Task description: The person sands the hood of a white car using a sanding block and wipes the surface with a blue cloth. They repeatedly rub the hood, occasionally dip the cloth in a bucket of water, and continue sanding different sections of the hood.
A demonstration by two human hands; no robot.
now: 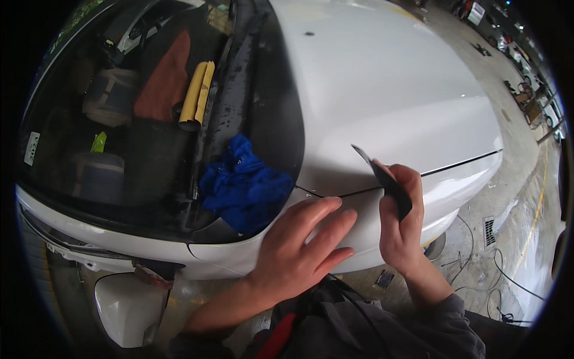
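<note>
Bodywork on a white car (382, 78) is in hand. The left hand (299, 245) is laid flat and open, fingers stretched, on the white fender (365, 233) just below the dark seam (460, 163) that parts it from the hood; nothing is gripped by it. The right hand (403, 221) is closed round a thin black scraper (385, 179), whose upper tip is held at that seam. No finished or unfinished patch can be told apart on the paint, so progress is judged as underway, its extent unclear. A crumpled blue cloth (245, 188) is left at the foot of the windscreen (119, 119), and a yellow roll (197, 96) beside a rust-red cloth (167, 78) is seen behind the glass. No open container can be made out; what the grey bundles inside the cabin hold cannot be told.
</note>
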